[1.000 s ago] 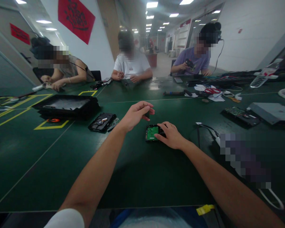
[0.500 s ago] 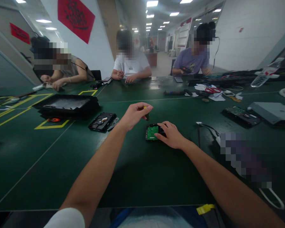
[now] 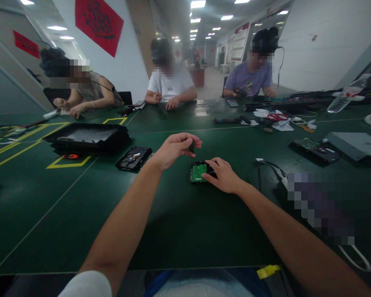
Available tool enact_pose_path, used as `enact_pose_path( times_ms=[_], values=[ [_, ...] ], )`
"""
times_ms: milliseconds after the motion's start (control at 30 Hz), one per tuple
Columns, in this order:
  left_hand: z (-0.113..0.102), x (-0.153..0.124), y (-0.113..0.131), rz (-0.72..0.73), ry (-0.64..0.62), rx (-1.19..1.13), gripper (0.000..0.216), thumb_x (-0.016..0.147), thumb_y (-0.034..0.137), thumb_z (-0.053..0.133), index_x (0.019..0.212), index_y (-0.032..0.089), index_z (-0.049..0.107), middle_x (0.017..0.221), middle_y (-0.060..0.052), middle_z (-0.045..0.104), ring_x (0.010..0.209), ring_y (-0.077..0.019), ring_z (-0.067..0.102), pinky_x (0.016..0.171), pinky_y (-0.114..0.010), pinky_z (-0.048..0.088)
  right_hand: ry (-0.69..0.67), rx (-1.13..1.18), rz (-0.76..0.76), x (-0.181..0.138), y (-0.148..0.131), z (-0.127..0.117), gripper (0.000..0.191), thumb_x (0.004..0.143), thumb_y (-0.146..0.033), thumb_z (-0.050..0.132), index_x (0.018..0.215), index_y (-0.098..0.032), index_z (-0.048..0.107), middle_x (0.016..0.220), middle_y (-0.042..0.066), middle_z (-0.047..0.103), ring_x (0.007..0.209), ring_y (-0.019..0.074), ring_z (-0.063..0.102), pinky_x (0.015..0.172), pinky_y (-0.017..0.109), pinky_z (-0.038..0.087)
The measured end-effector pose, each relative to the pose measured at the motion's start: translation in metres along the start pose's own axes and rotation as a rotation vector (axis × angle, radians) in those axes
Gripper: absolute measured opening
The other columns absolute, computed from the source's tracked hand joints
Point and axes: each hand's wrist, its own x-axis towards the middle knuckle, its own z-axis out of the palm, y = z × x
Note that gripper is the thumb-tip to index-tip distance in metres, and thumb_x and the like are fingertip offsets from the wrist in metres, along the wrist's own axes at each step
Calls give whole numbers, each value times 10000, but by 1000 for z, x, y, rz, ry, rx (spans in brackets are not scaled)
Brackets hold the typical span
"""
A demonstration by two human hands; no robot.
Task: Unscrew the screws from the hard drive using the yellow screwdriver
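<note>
A hard drive (image 3: pixel 198 171) lies on the green table with its green circuit board facing up. My right hand (image 3: pixel 223 175) grips its right part, thumb across the near side and fingers over the far edge, so that end is hidden. Just above the drive's far left corner, my left hand (image 3: pixel 179 149) is closed around a short, dark screwdriver (image 3: pixel 192 148). Most of the tool is covered by the fingers, and its tip is too small to make out. Left of that wrist sits another black drive part (image 3: pixel 133 158) with small bright pieces on it.
A black tray (image 3: pixel 86 138) stands at the left, an orange object (image 3: pixel 71 156) beside it. To the right are another hard drive (image 3: pixel 315 150), a grey box (image 3: pixel 355 145) and a cable (image 3: pixel 272 163). Red scissors (image 3: pixel 277 117) lie farther back. Several people sit across the table.
The fingers of my left hand have rolled around the screwdriver and spread slightly; its yellow part no longer shows. My right hand and the hard drive have stayed in place.
</note>
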Motion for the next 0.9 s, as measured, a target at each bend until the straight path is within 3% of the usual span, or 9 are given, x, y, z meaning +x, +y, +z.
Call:
enact_pose_path(
  times_ms=[133, 333, 433, 567, 733, 900],
  values=[
    [1, 2, -3, 27, 50, 89, 333, 943, 450, 751, 1086, 151, 728, 1116, -127, 746, 1006, -223, 717, 718, -291, 620, 9, 5, -6, 0, 2, 2, 706, 1022, -713, 479, 1564, -262, 508, 1450, 167, 552, 1371, 394, 512, 1168, 598, 376],
    [4, 7, -13, 125, 248, 403, 353, 864, 482, 830, 938, 162, 702, 799, -32, 661, 683, -139, 616, 528, -222, 534, 11, 7, -8, 0, 3, 3, 709, 1018, -722, 484, 1557, -262, 508, 1445, 167, 551, 1365, 391, 519, 1159, 601, 387],
    [5, 8, -16, 149, 247, 486, 335, 910, 498, 771, 907, 164, 738, 774, -26, 640, 639, -126, 584, 506, -221, 517, 9, 5, -10, 0, 3, 2, 718, 1020, -724, 475, 1552, -241, 506, 1446, 174, 550, 1354, 386, 528, 1152, 594, 399],
    [8, 9, -18, 159, 207, 409, 306, 912, 465, 765, 966, 166, 732, 890, -54, 709, 677, -130, 621, 529, -223, 533, 12, -2, -20, 0, 2, 1, 711, 1020, -721, 477, 1540, -237, 513, 1443, 174, 550, 1354, 382, 527, 1151, 586, 401],
    [11, 7, -15, 73, 109, 230, 306, 958, 461, 705, 953, 156, 681, 918, -105, 758, 828, -193, 714, 589, -244, 561, -1, -1, -2, 0, 0, 0, 698, 1022, -693, 496, 1545, -231, 510, 1445, 178, 550, 1358, 384, 526, 1160, 586, 393],
    [6, 6, -12, -32, 63, -41, 334, 998, 420, 588, 1065, 129, 737, 1041, -158, 762, 1012, -270, 738, 742, -350, 634, -8, -3, 1, 0, -1, -1, 691, 1020, -683, 506, 1549, -237, 508, 1446, 179, 554, 1365, 390, 520, 1164, 587, 387]
  ],
)
